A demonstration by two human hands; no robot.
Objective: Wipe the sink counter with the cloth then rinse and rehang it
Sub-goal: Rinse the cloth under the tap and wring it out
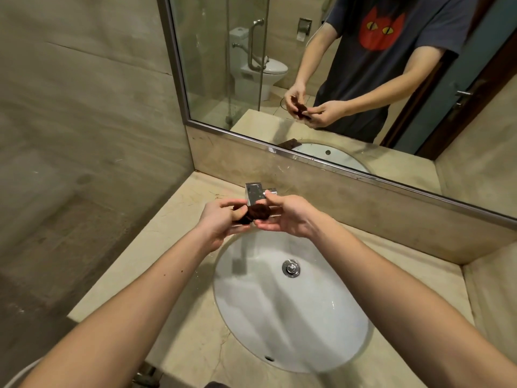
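I gripped the bunched cloth (256, 212) in my left hand (221, 219) and right hand (285, 215), over the sink (293, 326).

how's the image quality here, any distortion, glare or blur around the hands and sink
Head view: wide-angle bending curves the steel-framed mirror edge and stretches the forearms; the arms cast soft shadows into the white oval sink basin; small glints show on the chrome faucet; the bunched dark brown cloth between both hands is slightly soft and shows little texture.
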